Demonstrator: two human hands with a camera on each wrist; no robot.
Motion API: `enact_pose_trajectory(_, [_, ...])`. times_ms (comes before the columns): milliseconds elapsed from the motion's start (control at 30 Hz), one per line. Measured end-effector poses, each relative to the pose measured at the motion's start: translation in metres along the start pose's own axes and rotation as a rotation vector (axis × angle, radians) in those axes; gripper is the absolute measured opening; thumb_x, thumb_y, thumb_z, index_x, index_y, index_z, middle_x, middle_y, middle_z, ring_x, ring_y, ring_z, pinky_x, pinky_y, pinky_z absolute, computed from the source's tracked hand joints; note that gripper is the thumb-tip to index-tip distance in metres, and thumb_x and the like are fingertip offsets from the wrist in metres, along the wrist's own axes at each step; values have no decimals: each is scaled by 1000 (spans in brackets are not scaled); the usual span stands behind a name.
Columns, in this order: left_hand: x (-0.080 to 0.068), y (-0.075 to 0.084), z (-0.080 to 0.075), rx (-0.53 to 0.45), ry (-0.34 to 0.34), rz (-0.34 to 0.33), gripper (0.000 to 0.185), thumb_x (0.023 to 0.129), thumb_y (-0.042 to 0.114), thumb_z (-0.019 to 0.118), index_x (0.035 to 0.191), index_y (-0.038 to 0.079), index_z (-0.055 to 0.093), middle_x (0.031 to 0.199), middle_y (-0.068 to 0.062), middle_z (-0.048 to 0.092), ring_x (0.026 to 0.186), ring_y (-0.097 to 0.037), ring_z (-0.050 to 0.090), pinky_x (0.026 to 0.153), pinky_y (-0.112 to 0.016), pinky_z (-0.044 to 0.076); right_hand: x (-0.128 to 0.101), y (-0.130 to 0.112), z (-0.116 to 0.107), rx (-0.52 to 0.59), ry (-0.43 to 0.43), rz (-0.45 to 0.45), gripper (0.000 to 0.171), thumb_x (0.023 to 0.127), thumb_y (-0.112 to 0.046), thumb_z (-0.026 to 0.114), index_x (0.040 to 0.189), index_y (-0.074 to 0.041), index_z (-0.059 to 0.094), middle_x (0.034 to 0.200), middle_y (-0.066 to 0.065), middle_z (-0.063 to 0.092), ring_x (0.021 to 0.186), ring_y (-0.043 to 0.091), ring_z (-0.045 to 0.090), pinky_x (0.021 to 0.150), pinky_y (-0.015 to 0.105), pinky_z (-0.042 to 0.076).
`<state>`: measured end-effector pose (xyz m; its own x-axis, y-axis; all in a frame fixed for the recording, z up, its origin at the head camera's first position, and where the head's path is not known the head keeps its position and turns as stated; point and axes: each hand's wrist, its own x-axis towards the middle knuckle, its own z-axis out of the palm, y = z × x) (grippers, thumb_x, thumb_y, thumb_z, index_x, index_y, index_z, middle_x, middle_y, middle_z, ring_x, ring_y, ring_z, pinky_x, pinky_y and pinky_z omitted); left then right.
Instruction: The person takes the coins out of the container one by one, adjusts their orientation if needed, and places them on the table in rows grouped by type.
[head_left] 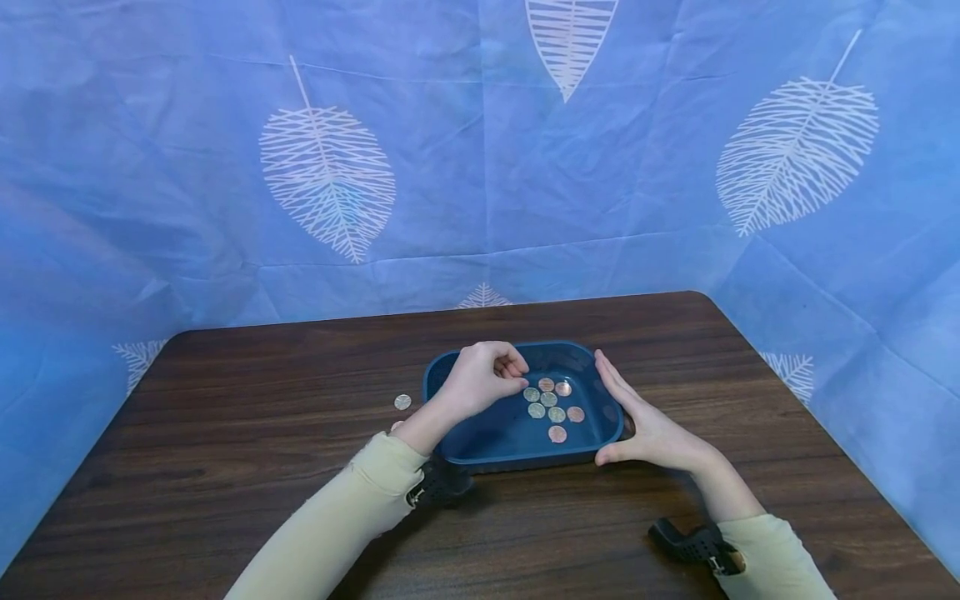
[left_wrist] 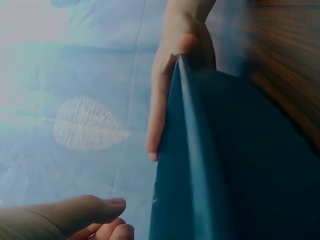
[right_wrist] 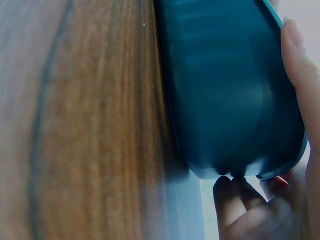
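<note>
My left hand [head_left: 483,379] hangs over the dark blue tray [head_left: 517,458], its fingers bent and the thumb close to the index fingertip. No coin shows between those tips, and I cannot tell if one is hidden there. Just below them, inside the tray, lie several silvery coins [head_left: 548,399] and coppery coins [head_left: 575,414], grouped toward the right half. My right hand [head_left: 660,435] holds the tray's right end, fingers along the end wall and thumb [right_wrist: 295,50] against the front side. In the left wrist view, the left thumb [left_wrist: 95,207] is beside the tray wall [left_wrist: 172,165].
On the brown wooden table [head_left: 247,433], left of the tray, lies a silvery coin [head_left: 402,402]. A coppery coin [head_left: 397,425] near it is partly covered by the left wrist. Blue cloth [head_left: 450,167] with white leaf prints hangs behind and beside the table.
</note>
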<state>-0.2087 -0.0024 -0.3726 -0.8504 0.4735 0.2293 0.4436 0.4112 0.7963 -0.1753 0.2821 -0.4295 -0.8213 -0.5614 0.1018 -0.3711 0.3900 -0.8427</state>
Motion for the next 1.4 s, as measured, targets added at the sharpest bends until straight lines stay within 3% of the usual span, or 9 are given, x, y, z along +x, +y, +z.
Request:
enact_pose_trajectory(133, [5, -4, 13, -1, -7, -11, 6, 84, 2, 71, 89, 0, 68, 76, -1, 60, 68, -12, 56, 63, -21, 48, 1, 0, 1, 7, -5, -3, 120, 76, -14, 82, 153, -22, -10, 158, -1, -18, 141, 39, -11, 101, 62, 26])
enact_pose_trajectory(367, [8, -15, 30, 30, -56, -63, 4, 83, 1, 70, 86, -1, 68, 73, -1, 60, 66, -9, 55, 61, -19, 47, 3, -2, 2, 13, -16, -4, 119, 78, -16, 81, 153, -20, -11, 158, 1, -19, 141, 39, -11, 101, 57, 29])
enact_pose_trajectory(633, [11, -19, 32, 68, -138, -101, 14, 83, 0, 71, 97, -2, 71, 82, -4, 65, 72, -12, 60, 66, -20, 48, 4, -2, 0, 30, -12, -13, 119, 78, -20, 81, 153, -24, -11, 157, 1, -20, 141, 39, -14, 100, 69, 20])
enact_pose_trajectory(1000, [15, -24, 40, 203, -209, -102, 24, 86, 1, 69, 110, 2, 71, 97, -6, 69, 81, -12, 61, 70, -19, 48, 0, -2, -1, 15, 7, 2, 119, 77, -16, 81, 153, -25, -9, 158, 0, -19, 141, 39, -15, 98, 71, 19])
enact_pose_trajectory(1233, [15, -25, 41, 226, -252, -91, 20, 84, -1, 69, 103, 3, 73, 92, -5, 68, 75, -9, 58, 68, -18, 47, 0, -1, 0, 11, 3, -5, 118, 77, -16, 81, 153, -27, -9, 158, 5, -19, 141, 40, -14, 98, 71, 19])
enact_pose_trajectory(1400, [15, -25, 43, 242, -280, -100, 12, 85, 2, 70, 96, 5, 73, 84, 0, 65, 71, -7, 53, 65, -17, 46, 0, -1, 0, 30, -3, -8, 118, 78, -14, 80, 152, -31, -9, 157, -1, -19, 140, 40, -15, 98, 70, 22])
